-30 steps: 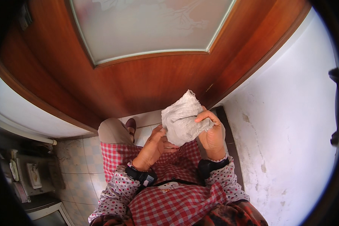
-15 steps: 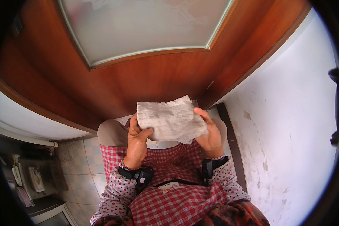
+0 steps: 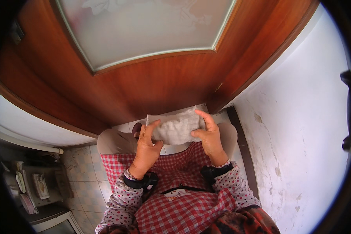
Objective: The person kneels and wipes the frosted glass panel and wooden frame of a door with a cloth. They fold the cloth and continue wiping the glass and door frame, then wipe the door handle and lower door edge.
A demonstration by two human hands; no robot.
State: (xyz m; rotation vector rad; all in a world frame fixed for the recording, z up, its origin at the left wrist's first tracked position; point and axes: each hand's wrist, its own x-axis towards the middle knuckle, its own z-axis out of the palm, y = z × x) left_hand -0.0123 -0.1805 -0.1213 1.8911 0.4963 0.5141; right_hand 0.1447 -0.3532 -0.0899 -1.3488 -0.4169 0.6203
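Note:
A folded off-white cloth [image 3: 177,126], ribbed and frayed along its edge, is held up between my two hands above my lap. My left hand [image 3: 146,147] grips its left end, with thumb and a finger on the upper face. At the right end, my right hand [image 3: 209,137] has its thumb on the cloth's face and its index finger at the top edge. The undersides of both hands' grips are hidden. Below the cloth spreads a red checked apron [image 3: 175,162] across my knees.
A reddish-brown wooden door [image 3: 144,93] with a frosted glass panel [image 3: 152,35] stands just ahead. Close on the right is a white wall [image 3: 284,136] with peeling patches. Dark shelving with small items [image 3: 39,185] stands at the lower left, beside the tiled floor [image 3: 85,171].
Both hands have shifted their grip inward, thumbs and fingers now further over the cloth's face. The cloth appears shallower from front to back and covers a smaller area.

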